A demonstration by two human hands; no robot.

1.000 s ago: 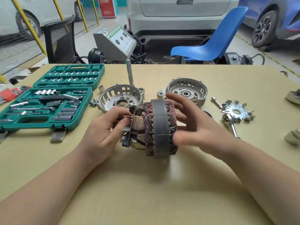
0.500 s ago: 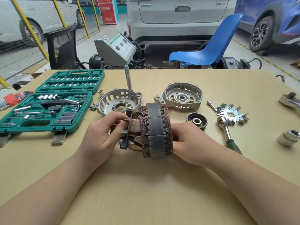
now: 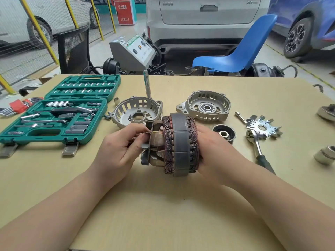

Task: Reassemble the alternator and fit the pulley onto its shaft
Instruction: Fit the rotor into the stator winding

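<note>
Two hands on the alternator core, mid-desk. Left hand (image 3: 117, 153): fingers (image 3: 135, 130) curled, thumb and forefinger pinching the dark rectifier plate (image 3: 147, 144) at the left end of the rotor (image 3: 157, 142). Right hand (image 3: 215, 151): palm and curled fingers wrapped round the far right side of the stator (image 3: 180, 145), fingertips hidden behind it. Stator stands on edge, grey laminated band upright, copper windings either side; rotor sits inside it, poking out leftward.

Behind, on the desk (image 3: 163, 214): two aluminium end housings lying open side up, the left housing (image 3: 136, 113) just behind the left hand, the bearing housing (image 3: 205, 105) behind the stator. Pulley (image 3: 224, 133) with a nut in it lies just right of the right hand. Beyond that, fan disc (image 3: 262, 128), ratchet wrench (image 3: 257, 147) with its head near the fan.

Far left: open green socket set (image 3: 59, 113), hex keys (image 3: 18, 105) beside it. Blue chair (image 3: 237, 57) past the desk edge.
</note>
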